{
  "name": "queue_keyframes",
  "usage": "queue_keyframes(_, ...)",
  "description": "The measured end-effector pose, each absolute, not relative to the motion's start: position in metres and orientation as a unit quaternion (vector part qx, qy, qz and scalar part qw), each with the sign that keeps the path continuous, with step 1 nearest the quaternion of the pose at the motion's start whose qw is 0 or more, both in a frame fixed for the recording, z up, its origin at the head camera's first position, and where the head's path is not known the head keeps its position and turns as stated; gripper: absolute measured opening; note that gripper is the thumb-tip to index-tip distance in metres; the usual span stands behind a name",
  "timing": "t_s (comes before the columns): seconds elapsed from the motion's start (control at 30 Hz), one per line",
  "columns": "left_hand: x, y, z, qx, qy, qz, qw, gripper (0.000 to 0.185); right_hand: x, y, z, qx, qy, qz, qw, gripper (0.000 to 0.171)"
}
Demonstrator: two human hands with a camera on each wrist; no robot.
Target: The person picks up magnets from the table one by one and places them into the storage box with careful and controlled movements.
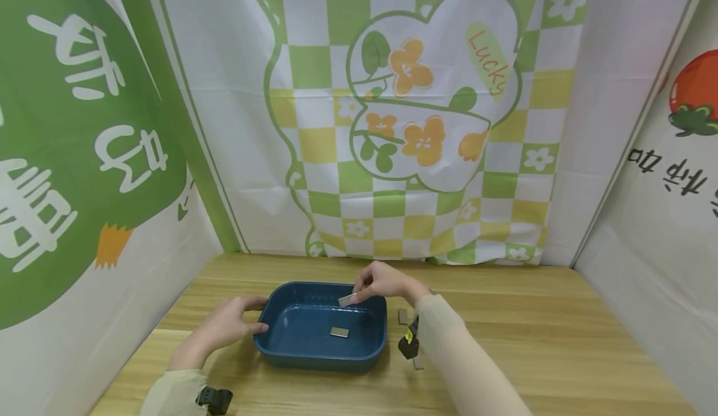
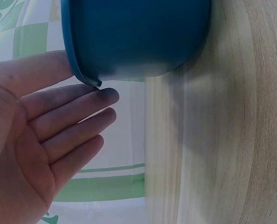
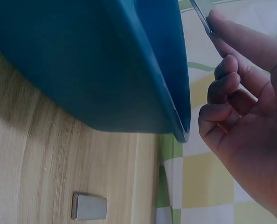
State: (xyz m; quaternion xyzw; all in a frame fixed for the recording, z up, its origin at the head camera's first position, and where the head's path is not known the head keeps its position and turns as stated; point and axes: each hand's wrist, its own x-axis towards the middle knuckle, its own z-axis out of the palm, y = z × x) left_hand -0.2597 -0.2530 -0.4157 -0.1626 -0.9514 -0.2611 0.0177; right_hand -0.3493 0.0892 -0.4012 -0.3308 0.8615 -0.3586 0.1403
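A deep blue rectangular basin (image 1: 320,363) sits on the wooden table. My left hand (image 1: 227,325) is at its left end, thumb over the rim and index finger below it. In the left wrist view the other fingers (image 2: 78,128) extend fairly straight beside the rim. Above the basin's far right part, my right hand (image 1: 381,280) pinches a small silver rectangular block (image 1: 347,300) between thumb and index finger; its remaining fingers curl inward. Another silver block (image 1: 339,332) lies flat on the basin floor. In the right wrist view the pinched block (image 3: 202,17) appears edge-on.
To the right of the basin, a silver block (image 1: 402,316) lies on the table (image 1: 538,335). One more block (image 1: 418,363) is nearer, partly hidden by the black wrist device (image 1: 409,341). Printed cloth (image 1: 421,216) hangs behind the table, with side walls left and right.
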Motion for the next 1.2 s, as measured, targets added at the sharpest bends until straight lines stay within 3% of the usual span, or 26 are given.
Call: queue_keyframes(1.2, -0.260, -0.253, -0.416, -0.164, -0.952, -0.259, 0.018, 0.052, -0.350, 0.051, -0.404, -0.327, 0.865, -0.355, 0.139, 0.010)
